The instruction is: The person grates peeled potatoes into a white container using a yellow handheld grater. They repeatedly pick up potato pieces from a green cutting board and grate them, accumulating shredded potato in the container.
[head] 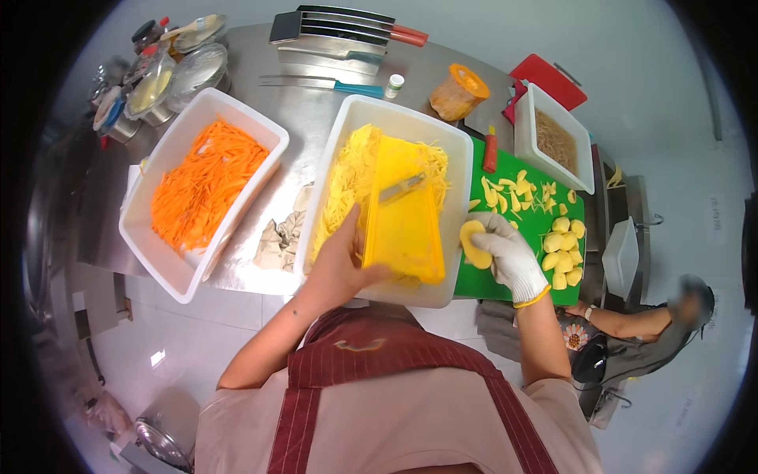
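Observation:
My bare left hand (343,258) grips the lower left side of a yellow mandoline slicer (405,231), which lies tilted inside a white plastic tub (459,178). Pale yellow shreds (352,172) lie under and around the slicer. My right hand (503,252), in a white knit glove with a yellow cuff, holds a cut piece of peeled potato (475,244) at the tub's right rim. Beside that hand, a green cutting board (515,163) bears potato slices and offcuts (521,186) and a cluster of whole peeled potatoes (565,242).
Shredded carrot (207,178) fills another white tub (272,139) at left. Behind are knives with blue handles (358,89), a knife rack (343,26), a cut pumpkin (456,95) and covered bowls (198,68). A red-handled tool (490,151) lies on the board. A co-worker (633,332) is at right.

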`<state>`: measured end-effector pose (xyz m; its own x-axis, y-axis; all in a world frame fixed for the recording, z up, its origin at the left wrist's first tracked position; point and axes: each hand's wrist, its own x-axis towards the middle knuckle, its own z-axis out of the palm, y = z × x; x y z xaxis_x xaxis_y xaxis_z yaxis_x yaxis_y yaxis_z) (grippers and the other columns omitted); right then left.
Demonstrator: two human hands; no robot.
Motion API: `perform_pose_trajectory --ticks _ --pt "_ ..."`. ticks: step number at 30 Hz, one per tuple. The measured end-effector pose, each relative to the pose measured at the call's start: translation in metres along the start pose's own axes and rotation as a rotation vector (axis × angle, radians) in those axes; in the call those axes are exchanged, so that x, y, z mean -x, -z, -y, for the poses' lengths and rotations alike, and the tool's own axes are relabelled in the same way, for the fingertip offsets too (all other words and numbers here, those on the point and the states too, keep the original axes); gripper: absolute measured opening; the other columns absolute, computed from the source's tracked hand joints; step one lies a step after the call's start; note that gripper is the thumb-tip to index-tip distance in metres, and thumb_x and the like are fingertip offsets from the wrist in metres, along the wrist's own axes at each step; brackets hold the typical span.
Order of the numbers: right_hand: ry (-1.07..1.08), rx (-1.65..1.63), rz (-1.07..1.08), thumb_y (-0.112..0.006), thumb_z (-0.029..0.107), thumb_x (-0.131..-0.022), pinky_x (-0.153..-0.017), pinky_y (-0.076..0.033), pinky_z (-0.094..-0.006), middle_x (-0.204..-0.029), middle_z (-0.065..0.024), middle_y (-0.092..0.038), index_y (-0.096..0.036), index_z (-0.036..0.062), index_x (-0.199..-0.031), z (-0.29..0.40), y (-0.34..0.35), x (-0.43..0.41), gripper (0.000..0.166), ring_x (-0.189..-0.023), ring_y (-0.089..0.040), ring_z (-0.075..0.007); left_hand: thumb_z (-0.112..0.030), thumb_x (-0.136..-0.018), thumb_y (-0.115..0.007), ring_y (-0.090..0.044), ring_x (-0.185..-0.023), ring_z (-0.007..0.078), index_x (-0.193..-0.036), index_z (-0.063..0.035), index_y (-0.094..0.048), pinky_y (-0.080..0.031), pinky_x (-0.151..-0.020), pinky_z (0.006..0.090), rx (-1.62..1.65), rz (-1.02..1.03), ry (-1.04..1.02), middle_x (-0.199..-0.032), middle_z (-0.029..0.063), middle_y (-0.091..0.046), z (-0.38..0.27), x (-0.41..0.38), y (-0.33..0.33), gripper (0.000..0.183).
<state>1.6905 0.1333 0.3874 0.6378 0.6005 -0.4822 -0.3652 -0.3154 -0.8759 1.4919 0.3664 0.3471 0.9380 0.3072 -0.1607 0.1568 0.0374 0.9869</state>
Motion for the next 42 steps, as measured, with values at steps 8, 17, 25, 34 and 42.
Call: perform_pose_trajectory --ticks 8,17,25,34,42 --pt "0.275 0.913 -0.375 -0.065 0.025 -0.085 -0.077 -0.053 -0.0365 -0.097 -0.0117 -0.065 -0.058 0.0058 -0.116 0.019 -0.067 -0.02 0.037 -0.088 -0.066 -0.0245 -0.036 -0.069 -0.082 -0.061 -0.104 0.0386 -0.144 0.0074 -0.023 -0.051 -0.082 0.0434 -0.511 0.212 -0.053 -0.113 0.026 -0.06 0.011 0.009 -0.017 0.105" --pt "0.37 1.322 -0.36 -0.061 0.029 -0.085 -0.072 -0.051 -0.0449 -0.089 -0.0154 -0.065 -0.058 0.0068 -0.092 -0.026 -0.104 -0.034 0.023 -0.082 -0.065 -0.0348 -0.053 -0.065 -0.08 -0.064 -0.092 0.0363 -0.144 0.0077 -0.027 -0.051 -0.079 0.0432 -0.865 0.247 -0.004 -0.103 0.021 -0.064 0.04 0.016 -0.029 0.112" --pt "0.423 1.368 -0.42 -0.056 0.032 -0.091 -0.072 -0.05 -0.0466 -0.084 -0.0184 -0.063 -0.058 0.0048 -0.089 -0.015 -0.105 -0.087 0.027 -0.081 -0.063 -0.0373 -0.053 -0.07 -0.077 -0.063 -0.094 0.0333 -0.142 0.0102 -0.028 -0.05 -0.08 0.0414 -0.796 0.241 -0.065 -0.105 0.0189 -0.063 0.033 0.022 -0.028 0.108" --pt "0.48 1.355 -0.417 -0.057 0.026 -0.091 -0.073 -0.049 -0.047 -0.084 -0.0193 -0.061 -0.059 0.0054 -0.087 -0.01 -0.095 -0.11 0.021 -0.08 -0.063 -0.0374 -0.047 -0.07 -0.077 -0.064 -0.09 0.0329 -0.141 0.0108 -0.029 -0.05 -0.079 0.0423 -0.739 0.193 -0.157 -0.099 0.0179 -0.064 0.039 0.02 -0.033 0.104" --pt "0.578 1.441 -0.328 -0.055 0.027 -0.091 -0.062 -0.051 -0.0477 -0.081 -0.0175 -0.061 -0.057 0.0052 -0.085 -0.032 -0.103 -0.066 0.023 -0.071 -0.063 -0.0364 -0.044 -0.068 -0.078 -0.064 -0.089 0.0335 -0.141 0.0099 -0.03 -0.05 -0.079 0.0428 -0.684 0.159 -0.114 -0.095 0.0174 -0.065 0.042 0.026 -0.031 0.102"
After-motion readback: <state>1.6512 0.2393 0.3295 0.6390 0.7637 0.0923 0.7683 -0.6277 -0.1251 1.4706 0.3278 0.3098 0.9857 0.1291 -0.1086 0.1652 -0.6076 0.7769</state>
